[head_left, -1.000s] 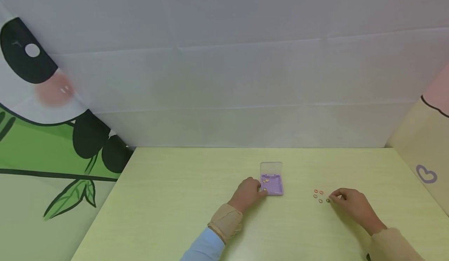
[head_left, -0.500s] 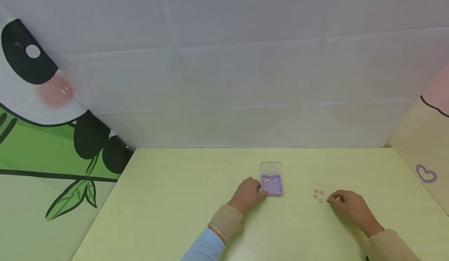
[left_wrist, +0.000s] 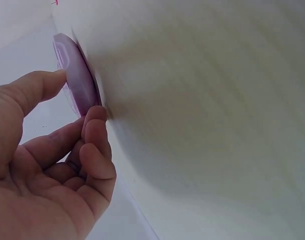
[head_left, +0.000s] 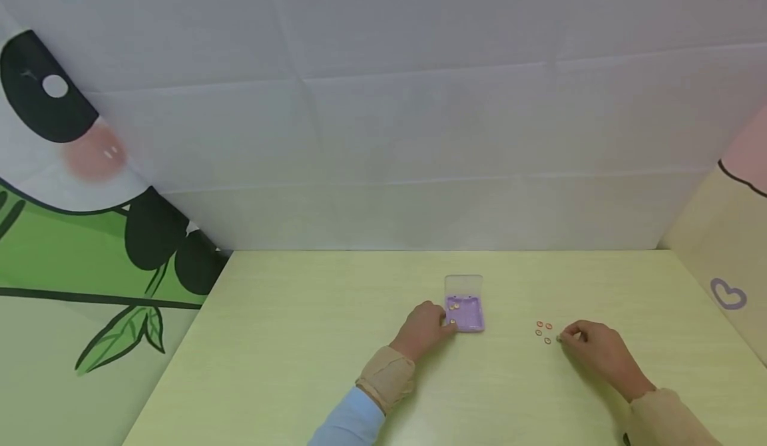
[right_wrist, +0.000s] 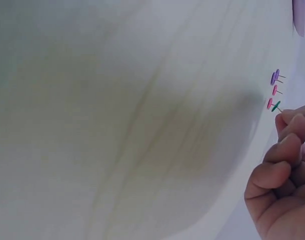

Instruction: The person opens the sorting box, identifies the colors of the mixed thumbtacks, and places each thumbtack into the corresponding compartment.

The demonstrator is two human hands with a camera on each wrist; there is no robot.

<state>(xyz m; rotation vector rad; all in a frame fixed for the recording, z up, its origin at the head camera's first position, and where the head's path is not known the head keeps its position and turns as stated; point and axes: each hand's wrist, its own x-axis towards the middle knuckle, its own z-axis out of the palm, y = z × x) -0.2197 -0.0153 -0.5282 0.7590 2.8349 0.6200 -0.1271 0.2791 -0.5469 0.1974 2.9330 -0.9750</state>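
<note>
My left hand (head_left: pixel 421 331) grips the near left corner of a small purple box (head_left: pixel 469 314), thumb at the rim and fingertips low on its side in the left wrist view. The box lies with its transparent lid (head_left: pixel 463 285) tipped back; a few yellowish thumbtacks (head_left: pixel 454 307) are in it. To the right, my right hand (head_left: pixel 602 353) pinches a green thumbtack (right_wrist: pixel 276 106) by its pin between thumb and forefinger. Beside it several thumbtacks lie head down, pins up: pink ones (right_wrist: pixel 275 90) and purple ones (right_wrist: pixel 273 78) in the right wrist view. My other right fingers are curled in.
Everything lies on a pale yellow wood-grain table (head_left: pixel 287 339). A whitish sheet (head_left: pixel 383 133) hangs behind its far edge. Printed cartoon panels stand at the sides, one with a green-and-black figure (head_left: pixel 78 233), one with a purple heart (head_left: pixel 728 296).
My right hand has edged slightly left, towards the loose thumbtacks, with the green thumbtack at its fingertips. The left hand and the box keep their place.
</note>
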